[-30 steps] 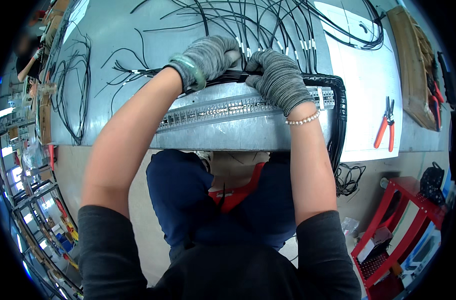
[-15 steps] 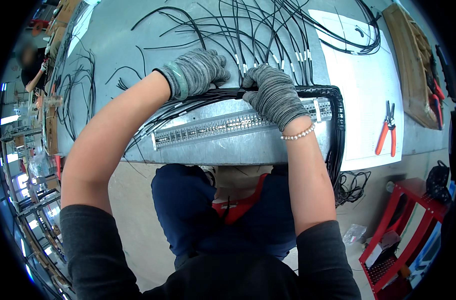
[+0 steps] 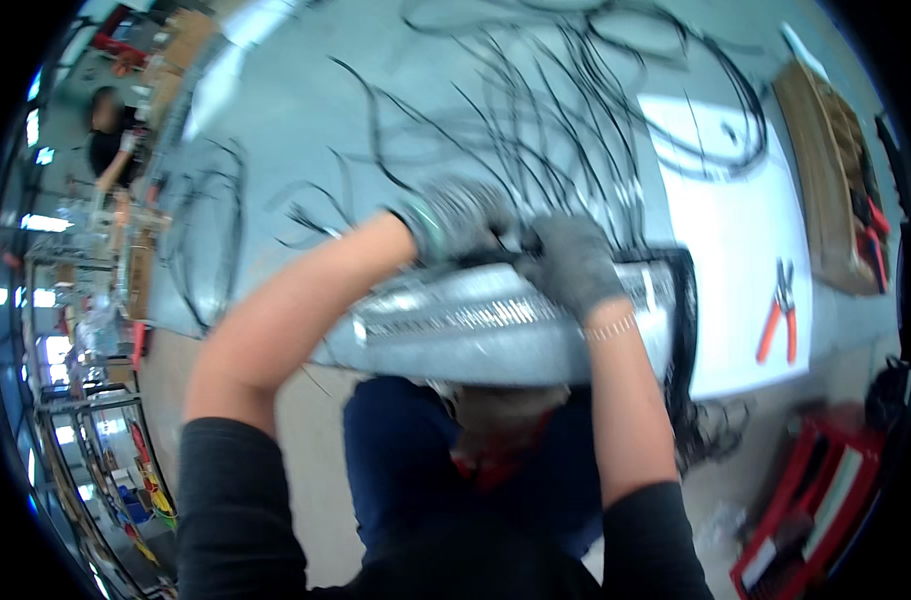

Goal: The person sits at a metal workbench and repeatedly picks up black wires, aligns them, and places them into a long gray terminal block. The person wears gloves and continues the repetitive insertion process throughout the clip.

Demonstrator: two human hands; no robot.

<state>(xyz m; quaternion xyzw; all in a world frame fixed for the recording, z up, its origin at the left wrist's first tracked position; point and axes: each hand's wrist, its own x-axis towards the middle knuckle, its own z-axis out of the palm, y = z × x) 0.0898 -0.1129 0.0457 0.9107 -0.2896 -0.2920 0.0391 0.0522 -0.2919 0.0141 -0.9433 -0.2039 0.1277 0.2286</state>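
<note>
My left hand (image 3: 455, 220) and right hand (image 3: 573, 265) both clenched on the black wire bundle (image 3: 515, 255), just above the slotted duct (image 3: 475, 315); many loose wires (image 3: 575, 130) beyond my hands, unrouted; orange pliers (image 3: 778, 320) right, untouched.

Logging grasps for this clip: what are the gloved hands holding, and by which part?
Both the left hand and right hand close on the black cable bundle, mid-run along the metal rail; motion blur hides the fingers.
</note>
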